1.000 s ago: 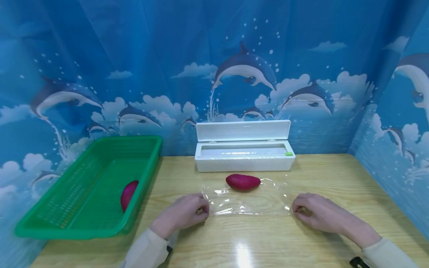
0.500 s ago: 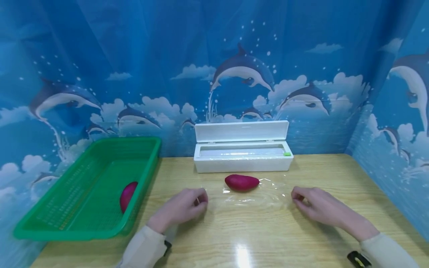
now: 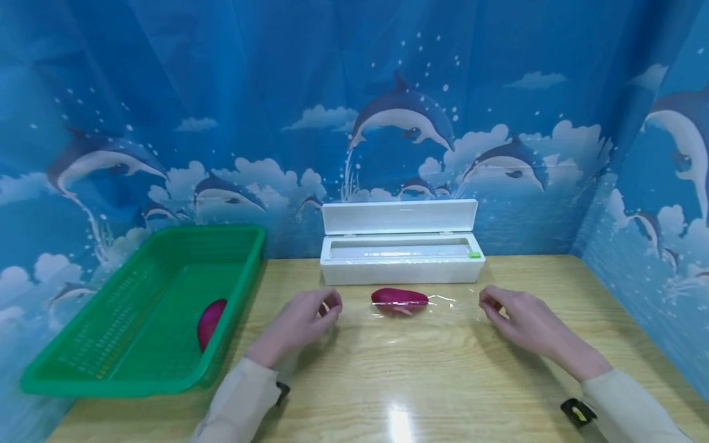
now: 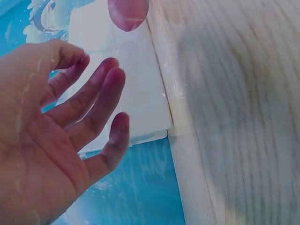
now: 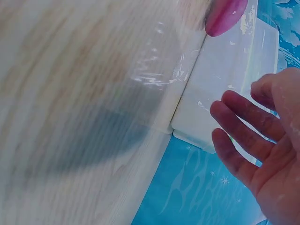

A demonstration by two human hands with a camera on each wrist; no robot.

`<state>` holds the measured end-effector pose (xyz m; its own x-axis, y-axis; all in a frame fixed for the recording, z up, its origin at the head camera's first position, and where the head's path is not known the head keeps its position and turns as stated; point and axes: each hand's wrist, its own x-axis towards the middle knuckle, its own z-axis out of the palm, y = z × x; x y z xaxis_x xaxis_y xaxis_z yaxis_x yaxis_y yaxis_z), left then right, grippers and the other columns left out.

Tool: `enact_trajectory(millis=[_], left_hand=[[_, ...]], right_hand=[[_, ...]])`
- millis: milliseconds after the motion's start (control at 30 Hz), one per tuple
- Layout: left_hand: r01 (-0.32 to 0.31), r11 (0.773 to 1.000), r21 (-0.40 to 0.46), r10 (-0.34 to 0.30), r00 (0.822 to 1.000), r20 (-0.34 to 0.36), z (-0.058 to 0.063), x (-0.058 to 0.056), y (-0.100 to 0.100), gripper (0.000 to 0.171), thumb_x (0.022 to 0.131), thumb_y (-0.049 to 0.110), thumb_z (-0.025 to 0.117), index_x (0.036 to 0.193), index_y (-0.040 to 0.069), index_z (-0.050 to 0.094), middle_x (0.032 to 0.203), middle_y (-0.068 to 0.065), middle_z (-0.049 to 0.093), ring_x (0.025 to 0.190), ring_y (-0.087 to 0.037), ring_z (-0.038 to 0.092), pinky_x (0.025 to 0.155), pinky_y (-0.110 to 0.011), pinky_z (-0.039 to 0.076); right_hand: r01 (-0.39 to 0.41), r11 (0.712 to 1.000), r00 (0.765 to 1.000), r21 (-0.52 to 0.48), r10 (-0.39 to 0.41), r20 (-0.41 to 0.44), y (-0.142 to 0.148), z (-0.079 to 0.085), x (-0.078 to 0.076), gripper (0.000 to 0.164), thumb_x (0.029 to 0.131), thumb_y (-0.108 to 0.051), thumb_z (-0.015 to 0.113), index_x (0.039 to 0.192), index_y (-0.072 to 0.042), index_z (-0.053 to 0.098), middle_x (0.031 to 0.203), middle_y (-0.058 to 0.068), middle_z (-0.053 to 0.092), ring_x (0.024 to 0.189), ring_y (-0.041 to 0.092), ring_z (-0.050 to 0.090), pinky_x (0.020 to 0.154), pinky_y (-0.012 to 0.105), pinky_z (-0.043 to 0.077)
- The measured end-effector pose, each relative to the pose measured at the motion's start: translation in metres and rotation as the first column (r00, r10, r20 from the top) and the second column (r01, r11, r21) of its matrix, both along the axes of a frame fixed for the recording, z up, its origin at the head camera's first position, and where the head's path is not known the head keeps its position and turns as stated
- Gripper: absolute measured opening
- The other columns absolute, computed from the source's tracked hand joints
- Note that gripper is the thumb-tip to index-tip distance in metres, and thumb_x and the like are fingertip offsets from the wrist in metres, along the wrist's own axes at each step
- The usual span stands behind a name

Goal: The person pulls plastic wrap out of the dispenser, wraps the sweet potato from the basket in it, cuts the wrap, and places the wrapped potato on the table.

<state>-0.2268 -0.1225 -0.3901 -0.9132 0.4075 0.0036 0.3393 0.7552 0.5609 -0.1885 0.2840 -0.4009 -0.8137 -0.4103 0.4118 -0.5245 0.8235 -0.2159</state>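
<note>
Film, clear plastic, one sheet: stretched between the two hands in front of the white box, a line of glare crossing the first tuber; outer limits hard to make out. Tuber, purple-red, elongated: lying lengthwise near the box front, between the hands, seen partly through the film. Left hand: thumb and forefinger pinching the film's left end, remaining fingers loosely fanned in the wrist view. Right hand: the same hold at the right end, remaining fingers likewise fanned. White box, long, at the back of the table: lid raised, green tab at right. Green basket, perforated: on the person's left, containing a second tuber against its right wall. Table, pale wood grain. Backdrop, blue, printed with dolphins and clouds. Sleeves, pale, two.
</note>
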Motion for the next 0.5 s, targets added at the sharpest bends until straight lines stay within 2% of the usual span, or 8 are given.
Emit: enact_trajectory(millis=[133,267,500], left_hand=[[-0.032,0.999,0.031,0.033,0.998,-0.049,0.0,-0.005,0.0,0.011,0.1,0.021,0.064,0.108,0.015,0.068,0.094,0.005,0.07,0.084,-0.008,0.063,0.071,-0.025,0.056],[-0.059,0.997,0.048,0.063,0.996,-0.066,0.0,-0.01,0.002,0.013,0.101,0.021,0.063,0.11,0.015,0.068,0.098,0.004,0.072,0.084,-0.008,0.064,0.072,-0.026,0.057],[-0.132,0.991,0.004,0.132,0.987,-0.092,0.002,-0.022,0.009,0.009,0.1,0.023,0.063,0.108,0.019,0.067,0.099,0.001,0.073,0.082,-0.01,0.065,0.072,-0.027,0.057]], right_hand=[[0.051,0.999,0.999,-0.001,-0.051,0.002,-0.003,0.003,-0.006,0.011,0.09,-0.001,0.071,0.097,-0.01,0.069,0.081,-0.003,0.074,0.066,0.004,0.063,0.055,0.022,0.05],[0.093,0.996,0.996,-0.003,-0.093,0.001,-0.007,0.005,-0.012,0.009,0.092,-0.003,0.07,0.098,-0.009,0.069,0.08,-0.002,0.074,0.063,0.002,0.059,0.053,0.022,0.046],[0.105,0.994,0.994,-0.015,-0.105,-0.01,-0.009,0.003,-0.024,0.006,0.093,-0.003,0.068,0.098,-0.007,0.069,0.079,0.002,0.075,0.061,0.004,0.059,0.05,0.021,0.043]])
